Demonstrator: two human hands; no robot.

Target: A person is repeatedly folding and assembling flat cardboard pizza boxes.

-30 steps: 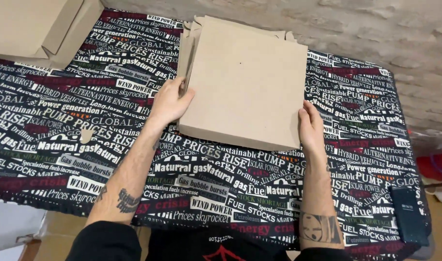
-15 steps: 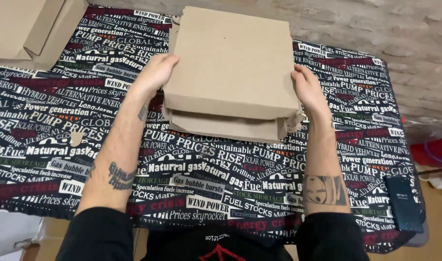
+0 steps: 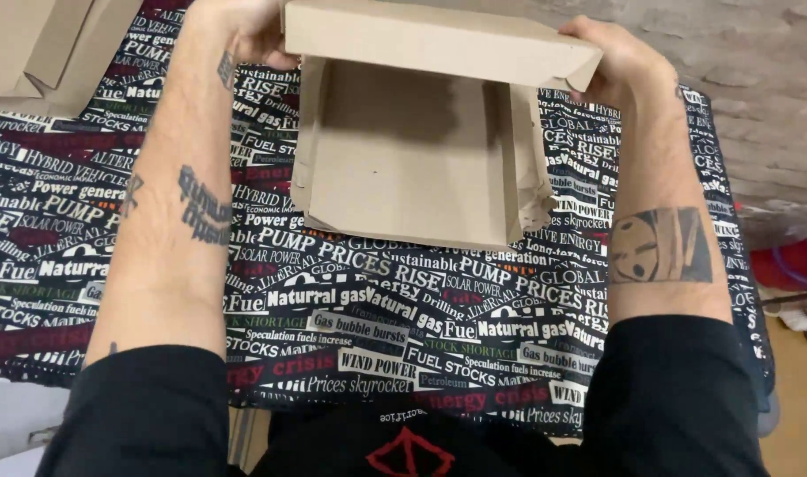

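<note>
A flat brown cardboard box point(image 3: 412, 150) lies open in the middle of the table, its lid point(image 3: 439, 40) raised toward me so the bare inside shows. My left hand point(image 3: 244, 31) grips the lid's left corner near the top edge of the view. On the other side, my right hand point(image 3: 620, 57) holds the lid's right corner. The side flaps of the box stand up loosely on the left and right of the tray.
A black cloth printed with white, red and green lettering point(image 3: 421, 353) covers the table. More flat cardboard point(image 3: 32, 53) lies at the far left corner. A brick wall point(image 3: 757, 106) runs along the right, with a red object point(image 3: 796, 261) on the floor below it.
The box was shut and flat under both hands. Now my hands have lifted its lid up and toward me, and the inside is exposed. The view has also moved closer.
</note>
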